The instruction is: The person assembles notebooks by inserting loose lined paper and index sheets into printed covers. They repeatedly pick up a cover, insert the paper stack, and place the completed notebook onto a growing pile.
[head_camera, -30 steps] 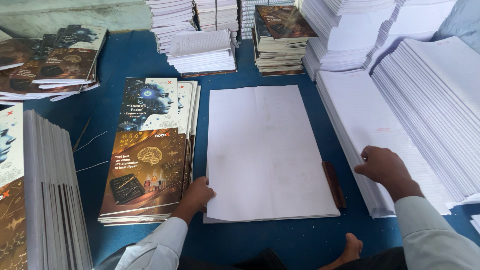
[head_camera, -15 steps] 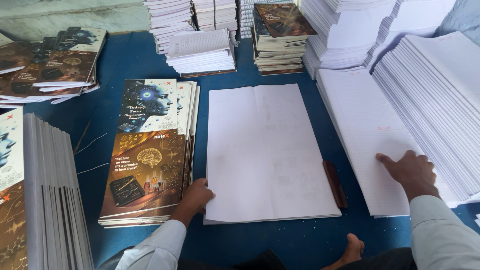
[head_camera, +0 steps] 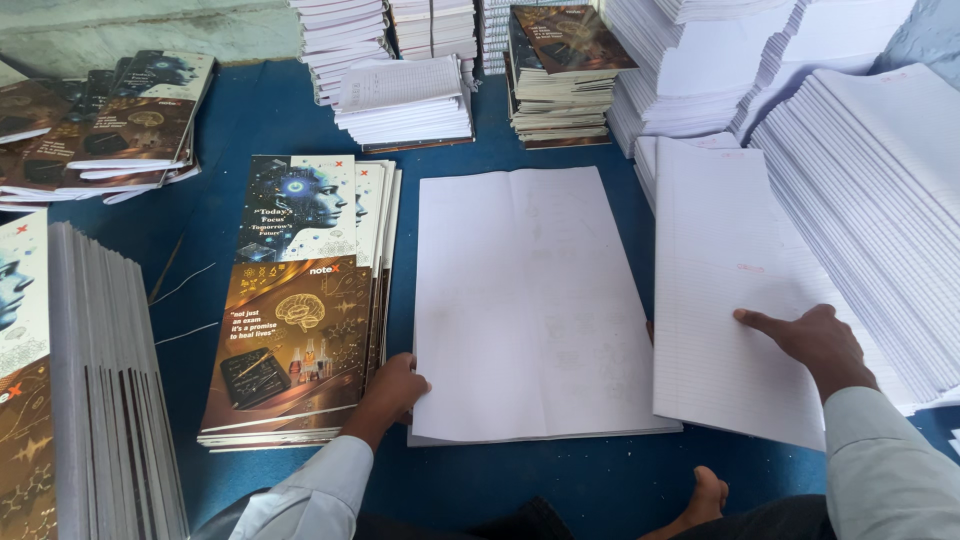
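The blue desk (head_camera: 260, 110) is carrying everything, and stepped white stacks of ruled paper (head_camera: 880, 170) are filling its right edge and far right corner. More white stacks, one topped by a dark printed cover (head_camera: 570, 40), are standing along the far edge. A pile of printed covers (head_camera: 295, 300) is lying left of the middle, with another fanned pile (head_camera: 110, 120) sitting at the far left corner and a thick upright-edged stack (head_camera: 95, 400) crowding the near left corner.

In the middle of the desk, toward the near edge, a wide white blank sheet stack (head_camera: 530, 300) is lying flat. Just beside it on the right, a bundle of ruled pages (head_camera: 725, 280) is lying over the lower white stack, its near corner hanging out toward the near edge.

The right hand (head_camera: 815, 345) is pressing palm down on the ruled bundle's near right part, fingers spread flat and gripping nothing visibly. The left hand (head_camera: 395, 385) is resting at the near left corner of the blank sheet stack, fingers curled against its edge; whether they are pinching it cannot be told. A bare foot (head_camera: 705, 495) is showing at the near edge.
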